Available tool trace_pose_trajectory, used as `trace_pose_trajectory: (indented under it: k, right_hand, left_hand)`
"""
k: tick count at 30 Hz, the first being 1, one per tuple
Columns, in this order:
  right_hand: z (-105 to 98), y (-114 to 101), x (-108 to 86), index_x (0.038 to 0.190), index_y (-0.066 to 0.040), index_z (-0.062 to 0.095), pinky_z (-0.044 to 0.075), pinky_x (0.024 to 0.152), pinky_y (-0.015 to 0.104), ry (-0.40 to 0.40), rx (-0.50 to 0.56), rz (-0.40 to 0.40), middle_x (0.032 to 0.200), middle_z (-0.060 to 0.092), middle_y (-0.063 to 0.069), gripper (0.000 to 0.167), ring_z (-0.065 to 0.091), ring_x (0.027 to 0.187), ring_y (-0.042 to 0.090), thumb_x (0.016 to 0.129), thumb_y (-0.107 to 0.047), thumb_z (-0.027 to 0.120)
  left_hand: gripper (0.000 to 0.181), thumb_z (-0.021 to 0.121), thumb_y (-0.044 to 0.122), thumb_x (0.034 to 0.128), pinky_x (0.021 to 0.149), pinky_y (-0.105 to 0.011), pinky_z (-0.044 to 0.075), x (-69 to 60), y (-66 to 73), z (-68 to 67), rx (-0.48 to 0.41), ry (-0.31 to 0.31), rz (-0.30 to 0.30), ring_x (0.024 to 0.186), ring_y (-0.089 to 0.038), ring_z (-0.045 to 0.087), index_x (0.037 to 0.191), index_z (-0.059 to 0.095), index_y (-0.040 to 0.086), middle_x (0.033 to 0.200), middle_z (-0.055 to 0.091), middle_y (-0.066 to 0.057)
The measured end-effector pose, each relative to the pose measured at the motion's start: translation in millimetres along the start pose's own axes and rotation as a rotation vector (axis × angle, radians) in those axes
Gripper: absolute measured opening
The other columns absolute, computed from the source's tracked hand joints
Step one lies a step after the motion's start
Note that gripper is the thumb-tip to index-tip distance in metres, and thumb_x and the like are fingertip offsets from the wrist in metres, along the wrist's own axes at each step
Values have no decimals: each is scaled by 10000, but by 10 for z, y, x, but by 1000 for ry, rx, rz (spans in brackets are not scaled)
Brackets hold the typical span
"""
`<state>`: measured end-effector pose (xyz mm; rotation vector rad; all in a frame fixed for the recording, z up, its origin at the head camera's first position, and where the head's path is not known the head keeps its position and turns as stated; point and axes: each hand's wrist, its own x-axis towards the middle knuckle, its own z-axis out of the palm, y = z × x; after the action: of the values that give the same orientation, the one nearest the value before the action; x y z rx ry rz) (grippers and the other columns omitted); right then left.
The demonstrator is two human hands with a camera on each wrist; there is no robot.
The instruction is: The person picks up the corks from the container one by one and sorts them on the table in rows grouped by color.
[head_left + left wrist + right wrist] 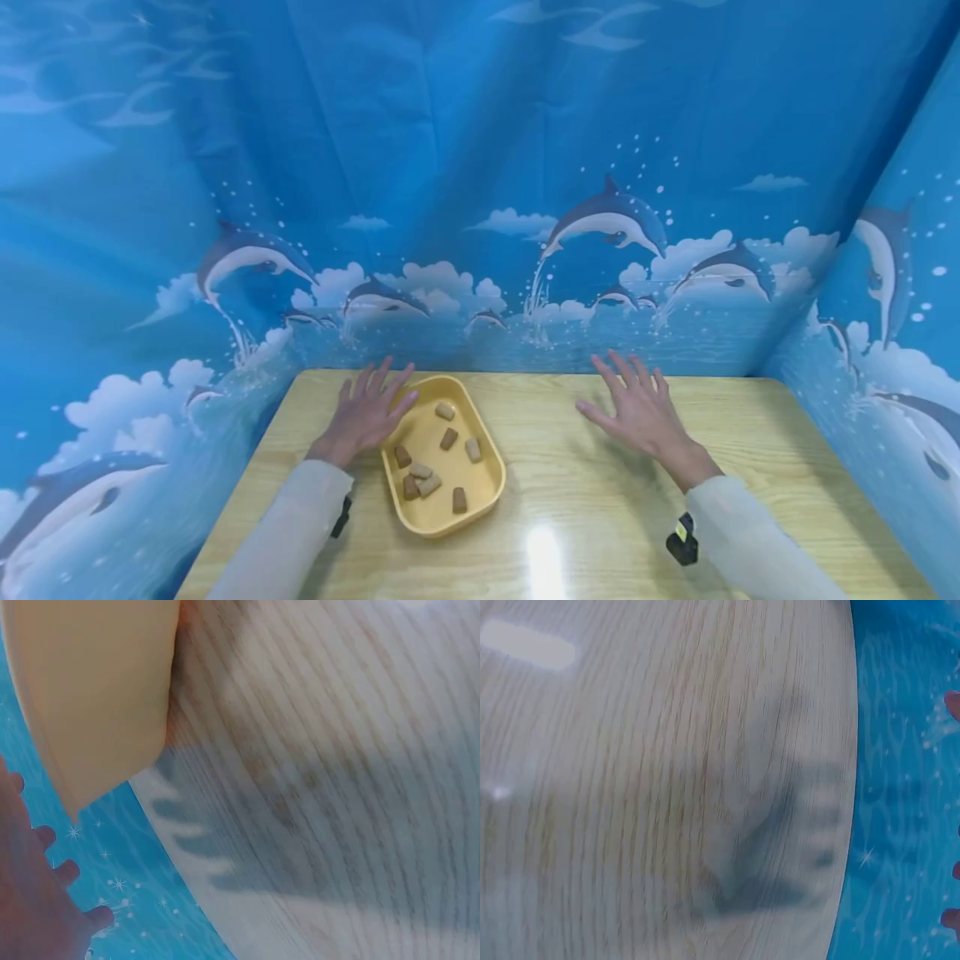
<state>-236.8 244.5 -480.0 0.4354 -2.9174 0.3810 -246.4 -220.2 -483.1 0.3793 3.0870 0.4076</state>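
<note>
A yellow tray (491, 492) with rounded corners stands on the table, left of the middle in the head view. Several small brown pieces (448, 438), some lighter and some darker, lie scattered in it; their exact kind is hard to tell. My left hand (363, 417) is spread beside the tray's left rim, its thumb over the edge, holding nothing. In the left wrist view the tray's outer wall (97, 690) shows near that hand's fingertips (66, 871). Out over the table to the right, my right hand (637, 408) has its fingers spread and grips nothing; its shadow falls below.
The pale wooden table (570, 467) ends at a blue curtain (480, 167) printed with dolphins, which also hangs along both sides. Each wrist wears a small black device, such as the right wrist camera (682, 540).
</note>
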Motion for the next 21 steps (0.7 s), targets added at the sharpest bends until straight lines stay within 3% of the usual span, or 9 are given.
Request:
trace_pose_trajectory:
  k: [8, 21]
  right_hand:
    - [17, -242, 32, 1717, -172, 364, 225, 1269, 803, 11, 13, -60, 1753, 363, 206, 893, 304, 1606, 536, 1023, -676, 614]
    - [60, -621, 21, 1674, -166, 450, 340, 1233, 777, 46, 69, -175, 1690, 486, 163, 839, 417, 1562, 493, 1008, -626, 672]
  left_hand:
    - [670, 359, 581, 1161, 1292, -805, 120, -38, -41, 42, -10, 10, 57, 1649, -541, 191, 1740, 305, 248, 1815, 189, -208]
    - [676, 411, 554, 1159, 1323, -745, 167, -83, -75, 90, -61, -47, 149, 1669, -501, 170, 1744, 296, 234, 1824, 172, -192]
